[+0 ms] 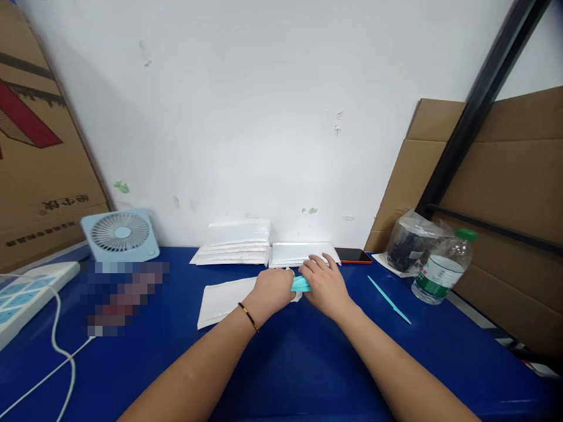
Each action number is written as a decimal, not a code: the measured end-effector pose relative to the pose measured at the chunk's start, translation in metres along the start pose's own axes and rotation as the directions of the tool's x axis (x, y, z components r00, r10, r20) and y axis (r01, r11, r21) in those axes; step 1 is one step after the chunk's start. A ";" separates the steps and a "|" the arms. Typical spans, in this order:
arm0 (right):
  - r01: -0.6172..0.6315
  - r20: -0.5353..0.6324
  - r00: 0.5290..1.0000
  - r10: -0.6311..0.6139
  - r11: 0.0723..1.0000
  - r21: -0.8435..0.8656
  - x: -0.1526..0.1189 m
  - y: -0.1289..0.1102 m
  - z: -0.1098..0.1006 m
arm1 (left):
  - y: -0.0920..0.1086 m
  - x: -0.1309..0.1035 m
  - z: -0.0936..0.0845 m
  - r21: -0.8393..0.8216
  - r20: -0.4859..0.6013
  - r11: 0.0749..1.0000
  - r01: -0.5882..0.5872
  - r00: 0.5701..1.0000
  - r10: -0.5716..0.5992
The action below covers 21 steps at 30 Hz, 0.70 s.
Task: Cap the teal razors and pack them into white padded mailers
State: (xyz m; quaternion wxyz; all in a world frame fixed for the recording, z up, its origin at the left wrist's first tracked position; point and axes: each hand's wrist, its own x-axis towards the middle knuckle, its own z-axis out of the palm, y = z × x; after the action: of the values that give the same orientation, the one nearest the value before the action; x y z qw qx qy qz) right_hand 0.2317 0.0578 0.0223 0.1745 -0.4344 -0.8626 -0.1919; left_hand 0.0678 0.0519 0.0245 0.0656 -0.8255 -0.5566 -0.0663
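A white envelope (222, 302) lies at a slant on the blue table, with its right end under my left hand (273, 290). That hand is closed around the envelope's end, where a bit of white shows by the fingers. Between my two hands shows a bundle of teal strips (301, 284), its ends hidden. My right hand (326, 286) is closed on the bundle's right side, fingers bent over it. A single slim teal stick (389, 300), like a small plastic blade, lies on the table to the right.
Behind my hands sit a stack of white envelopes (237, 243), a lower pile (303, 253) and a phone (354, 255). At left are a blue fan (121, 234), power strip (33, 299) and cable (55, 337). A bottle (442, 272) and wrapped roll (409, 243) stand right.
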 end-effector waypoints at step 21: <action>-0.031 0.418 0.903 0.096 0.987 -0.160 0.006 0.049 0.006 | -0.071 -0.021 0.029 -0.297 0.183 0.953 0.065 0.983 -0.010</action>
State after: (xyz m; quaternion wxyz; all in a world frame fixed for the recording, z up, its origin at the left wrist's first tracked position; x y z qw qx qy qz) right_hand 0.2676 0.0920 0.0284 -0.0442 -0.5056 -0.8482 -0.1513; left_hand -0.0053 0.0643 -0.0056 -0.1130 -0.8177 -0.5591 -0.0773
